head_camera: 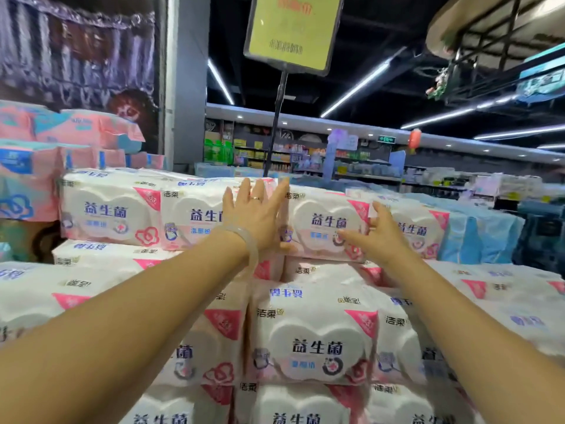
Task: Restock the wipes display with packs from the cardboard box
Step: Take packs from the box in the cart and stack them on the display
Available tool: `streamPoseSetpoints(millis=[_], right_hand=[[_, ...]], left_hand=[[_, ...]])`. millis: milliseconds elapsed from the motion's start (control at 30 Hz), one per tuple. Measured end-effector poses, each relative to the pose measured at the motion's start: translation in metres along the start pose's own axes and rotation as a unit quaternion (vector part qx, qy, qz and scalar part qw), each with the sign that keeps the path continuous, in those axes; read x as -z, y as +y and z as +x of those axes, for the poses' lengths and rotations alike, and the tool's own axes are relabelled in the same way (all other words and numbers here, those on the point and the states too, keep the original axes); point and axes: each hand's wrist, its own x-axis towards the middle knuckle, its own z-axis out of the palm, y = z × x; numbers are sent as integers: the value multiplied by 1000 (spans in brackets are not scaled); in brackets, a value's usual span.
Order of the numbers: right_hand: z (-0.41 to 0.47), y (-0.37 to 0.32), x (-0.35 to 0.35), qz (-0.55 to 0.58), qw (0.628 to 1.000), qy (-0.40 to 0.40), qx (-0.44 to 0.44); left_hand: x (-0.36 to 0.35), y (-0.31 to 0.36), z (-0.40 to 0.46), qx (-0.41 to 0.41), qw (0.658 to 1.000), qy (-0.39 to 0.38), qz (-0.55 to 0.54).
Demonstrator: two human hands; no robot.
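White and pink wipes packs are stacked in stepped rows across the display (312,332). On the top row, one pack (324,224) faces me. My left hand (256,215) lies flat against the left end of this pack, fingers straight and pointing up. My right hand (376,234) touches the same pack's right front with its fingers spread. More packs of the same kind sit to its left (110,209) and right (419,231). No cardboard box is in view.
A yellow price sign (293,29) on a black pole (275,123) rises behind the top row. Pink and blue tissue packs (46,142) are piled at the left by a grey pillar (186,87). Blue packs (483,234) lie at the right. Store shelves (305,154) stand behind.
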Motion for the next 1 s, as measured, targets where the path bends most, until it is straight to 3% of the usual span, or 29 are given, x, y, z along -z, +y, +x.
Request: streamPoseSetpoints(millis=[100,233,333,433,500,700,833,1000], right_hand=[[5,-2,2,20,999,-25,13],[10,-7,2,-72,996,17,39],[11,-12,4,-148,987,19,66],[7,-14,-2,-337,935,-4,114],[5,-14,-9,-401,902,-36,157],[12,-24,-9,-397,901,-89,151],[1,-36,-6,-447,881,-99,123],[-32,-67,-31,-396,881,-113,234]], left_hand=[[-9,-2,11,-18,999,16,26],[-21,5,20,-26,995,61,73],[-23,7,26,-8,995,52,88],[-25,8,27,4,993,27,118],[-29,8,25,2,990,30,140],[-18,6,19,-26,988,5,155],[-3,8,5,-13,996,-12,90],[17,-6,-36,8,996,-26,79]])
